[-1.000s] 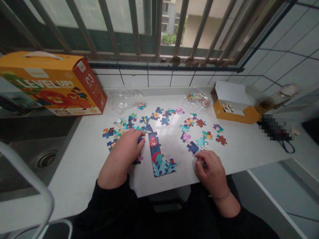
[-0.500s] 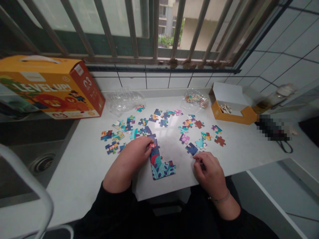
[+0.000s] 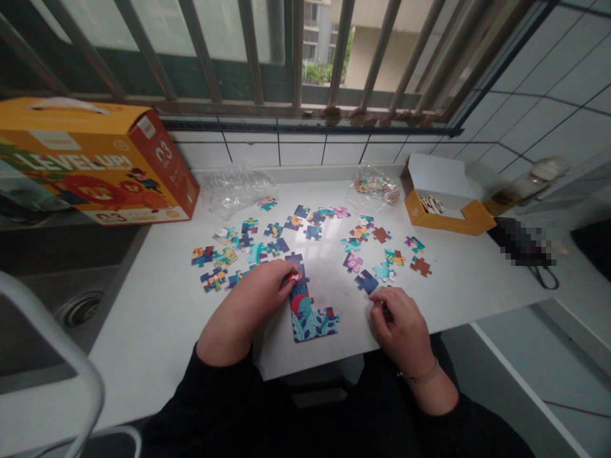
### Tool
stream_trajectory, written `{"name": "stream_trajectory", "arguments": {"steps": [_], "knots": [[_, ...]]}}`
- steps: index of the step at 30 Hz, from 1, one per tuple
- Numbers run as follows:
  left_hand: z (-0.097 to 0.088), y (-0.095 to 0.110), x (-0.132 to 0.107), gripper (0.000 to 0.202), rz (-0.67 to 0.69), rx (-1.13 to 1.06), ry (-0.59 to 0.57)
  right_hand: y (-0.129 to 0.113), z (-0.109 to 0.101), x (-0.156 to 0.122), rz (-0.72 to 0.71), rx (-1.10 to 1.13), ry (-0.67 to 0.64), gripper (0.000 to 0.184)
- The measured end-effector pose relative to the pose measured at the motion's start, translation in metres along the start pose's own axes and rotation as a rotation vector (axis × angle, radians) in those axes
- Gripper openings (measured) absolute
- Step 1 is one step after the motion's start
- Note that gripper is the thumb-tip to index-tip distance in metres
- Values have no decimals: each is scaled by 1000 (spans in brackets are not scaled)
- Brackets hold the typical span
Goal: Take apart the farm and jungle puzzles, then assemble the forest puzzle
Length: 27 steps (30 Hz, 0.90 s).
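Several joined jigsaw pieces form an L-shaped strip (image 3: 312,323) near the counter's front edge. My left hand (image 3: 260,292) has its fingers closed at the left side of the strip's upper puzzle piece (image 3: 298,262), which is dark blue with a red figure. Its fingertips partly cover that piece. My right hand (image 3: 401,318) rests on the counter to the right, fingers curled in; whatever is inside them is hidden. Just beyond its fingertips lies a dark blue puzzle piece (image 3: 366,282). Loose pieces lie around, among them a pink one (image 3: 353,262) and a brown one (image 3: 421,266).
A large orange box (image 3: 95,165) stands at the back left beside the sink (image 3: 38,312). Clear plastic packaging (image 3: 238,189), a bag of pieces (image 3: 377,186) and an open yellow box (image 3: 449,213) line the back. A dark pouch (image 3: 515,238) lies at the right.
The whole view has shifted very slightly. Both hands keep almost the same position on the counter, and the pieces lie as before.
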State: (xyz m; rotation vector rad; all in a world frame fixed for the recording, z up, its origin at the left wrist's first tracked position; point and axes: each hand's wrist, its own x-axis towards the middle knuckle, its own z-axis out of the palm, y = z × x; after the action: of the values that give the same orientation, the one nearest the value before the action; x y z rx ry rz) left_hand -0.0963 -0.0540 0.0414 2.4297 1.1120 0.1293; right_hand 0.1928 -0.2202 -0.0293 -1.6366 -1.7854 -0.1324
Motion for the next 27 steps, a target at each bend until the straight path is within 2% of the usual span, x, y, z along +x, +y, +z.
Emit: {"name": "stream_trajectory", "arguments": {"steps": [3,6,11,19,24,27], "knots": [[-1,-1,-1,18,-7,3,1,2,0,1,47,-24,-4,14],[-4,-1,-2,19,-19,11,-22,9,-5,14,130,-104,-18,12],[-8,-1,-6,20,-22,2,-28,33,-13,64,199,-228,-55,16],[-8,-7,-10,23,-79,25,-13,47,0,144,287,-332,-219,24],[-7,-10,-12,26,-100,-2,-6,63,0,176,410,-417,-324,25],[-7,-11,-12,26,-125,-5,-3,77,-4,184,417,-450,-358,25]]}}
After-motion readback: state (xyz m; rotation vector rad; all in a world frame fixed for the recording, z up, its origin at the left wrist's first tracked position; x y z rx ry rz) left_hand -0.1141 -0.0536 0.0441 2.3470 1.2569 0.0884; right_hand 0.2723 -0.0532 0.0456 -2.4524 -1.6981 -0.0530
